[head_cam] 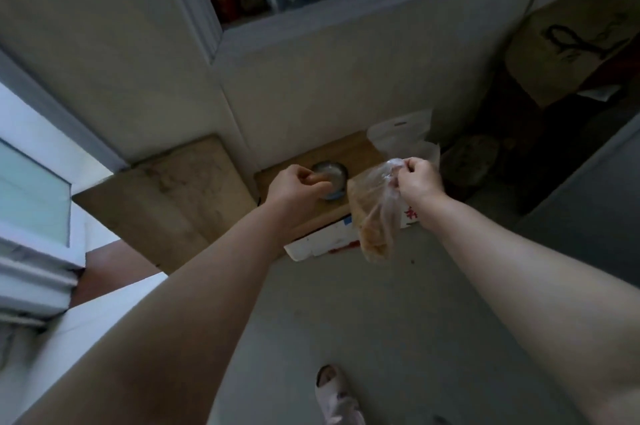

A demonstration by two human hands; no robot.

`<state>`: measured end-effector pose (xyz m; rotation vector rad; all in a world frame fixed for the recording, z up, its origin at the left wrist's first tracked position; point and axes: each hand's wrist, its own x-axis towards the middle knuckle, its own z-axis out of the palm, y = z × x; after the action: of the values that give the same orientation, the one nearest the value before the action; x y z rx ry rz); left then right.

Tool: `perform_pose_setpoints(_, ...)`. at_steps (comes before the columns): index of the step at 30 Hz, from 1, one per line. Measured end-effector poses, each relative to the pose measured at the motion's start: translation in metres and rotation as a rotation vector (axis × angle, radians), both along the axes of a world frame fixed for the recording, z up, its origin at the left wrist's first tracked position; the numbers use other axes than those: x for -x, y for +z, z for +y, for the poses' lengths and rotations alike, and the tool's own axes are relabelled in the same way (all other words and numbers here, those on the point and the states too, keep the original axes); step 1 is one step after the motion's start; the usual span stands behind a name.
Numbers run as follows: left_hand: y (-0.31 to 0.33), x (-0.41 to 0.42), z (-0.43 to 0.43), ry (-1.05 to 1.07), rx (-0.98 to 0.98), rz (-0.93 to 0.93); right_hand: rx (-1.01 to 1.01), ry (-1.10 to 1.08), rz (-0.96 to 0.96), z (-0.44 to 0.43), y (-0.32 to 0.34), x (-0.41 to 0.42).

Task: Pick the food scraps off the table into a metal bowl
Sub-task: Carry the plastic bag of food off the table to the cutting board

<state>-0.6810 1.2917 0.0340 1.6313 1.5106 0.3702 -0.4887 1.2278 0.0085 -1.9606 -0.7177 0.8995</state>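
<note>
On the small wooden surface (349, 147) at the far middle of the scene sits the metal bowl (330, 178), partly covered by the left hand (298, 187). That hand's fingers (317, 179) are curled nearly closed over the bowl's near rim, seemingly pinching a small pale scrap (320, 177), though blur makes it hard to be sure. Just right of the bowl, the right hand (417, 180) has its fingers clenched on the gathered top of a thin clear plastic bag (375, 213) that hangs down, holding orange-brown food. Scraps like these are probably light, soft and a little greasy, so a gentle fingertip pinch suits them. The bag is limp and slippery; its bunched neck looks the safest hold.
</note>
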Motion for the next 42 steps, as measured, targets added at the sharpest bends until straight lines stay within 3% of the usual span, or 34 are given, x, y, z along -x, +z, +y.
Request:
perform_pose_setpoints(3,-0.015,-0.001,0.043,-0.017,0.035,-0.006,0.014,-0.057,0.039,0.039,-0.008,0.005)
perform_pose_setpoints(8,-0.045,-0.025,0.108,-0.027,0.082,0.038,0.036,-0.074,-0.09,0.104,-0.028,-0.006)
perform_pose_setpoints(14,-0.088,-0.07,0.183,-0.052,0.094,0.087,0.111,-0.089,-0.088,0.186,-0.08,-0.048)
perform_pose_setpoints(21,-0.161,-0.117,0.274,0.014,0.182,0.085,0.109,0.021,-0.198,0.284,-0.157,-0.089)
perform_pose_setpoints(24,-0.186,-0.123,0.299,0.045,0.197,0.081,0.134,0.162,-0.119,0.311,-0.189,-0.093)
perform_pose_setpoints(27,-0.205,-0.119,0.314,0.057,0.206,0.125,0.225,0.272,-0.169,0.32,-0.214,-0.088)
perform_pose_setpoints(31,-0.22,-0.106,0.323,0.094,0.216,0.201,0.335,0.248,-0.249,0.307,-0.245,-0.074)
perform_pose_setpoints(35,-0.242,-0.092,0.325,0.145,0.189,0.229,0.57,0.465,-0.039,0.293,-0.291,-0.052)
perform_pose_setpoints(42,-0.275,-0.071,0.318,0.208,0.165,0.212,0.569,0.171,0.119,0.294,-0.339,-0.021)
